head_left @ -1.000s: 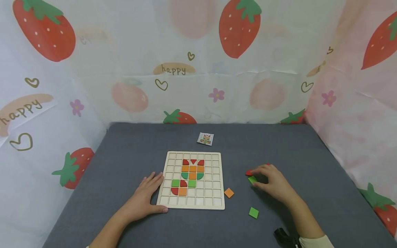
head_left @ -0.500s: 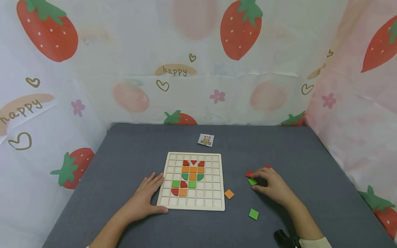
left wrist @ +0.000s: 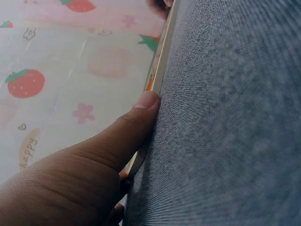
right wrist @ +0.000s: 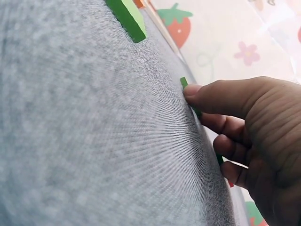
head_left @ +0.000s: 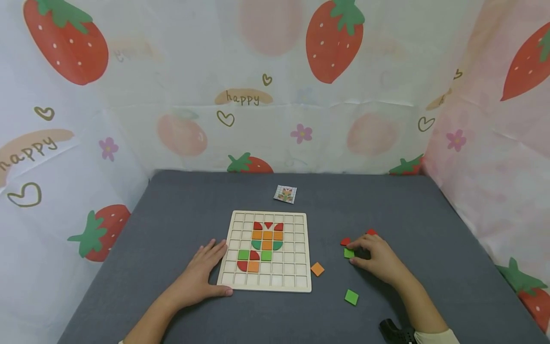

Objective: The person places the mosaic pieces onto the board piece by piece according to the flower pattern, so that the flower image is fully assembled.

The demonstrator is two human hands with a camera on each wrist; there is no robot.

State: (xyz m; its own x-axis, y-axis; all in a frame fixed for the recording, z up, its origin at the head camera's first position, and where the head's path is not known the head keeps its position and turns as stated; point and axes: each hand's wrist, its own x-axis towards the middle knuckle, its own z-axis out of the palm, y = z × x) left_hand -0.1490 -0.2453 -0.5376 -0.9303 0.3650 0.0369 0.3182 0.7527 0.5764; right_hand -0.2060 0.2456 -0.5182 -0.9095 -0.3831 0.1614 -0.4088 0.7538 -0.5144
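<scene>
My left hand (head_left: pixel 195 277) lies at the near left corner of the pale wooden grid board (head_left: pixel 294 281). Its fingers stretch along the left side, and the thumb (left wrist: pixel 136 115) touches the near edge. Red, orange and green pieces, some square and some curved or triangular, sit in the board's cells. To the right of the board, my right hand (head_left: pixel 380 255) pinches a green square tile (head_left: pixel 348 253) between thumb and fingers, low over the cloth. A red piece (head_left: pixel 345 241) lies just beyond that tile. Another red piece (head_left: pixel 371 232) is partly covered by the hand.
An orange square tile (head_left: pixel 317 269) lies close to the board's right edge, and a second green tile (head_left: pixel 351 297) is nearer me. Beyond the board lies a small patterned card (head_left: pixel 285 194). Strawberry-print cloth (head_left: pixel 258 71) walls the grey table (head_left: pixel 193 191) at the back and sides.
The green tile at my right fingertips has turned from slanted to nearly square-on. My right hand has shifted only slightly. My left hand stays in place at the board.
</scene>
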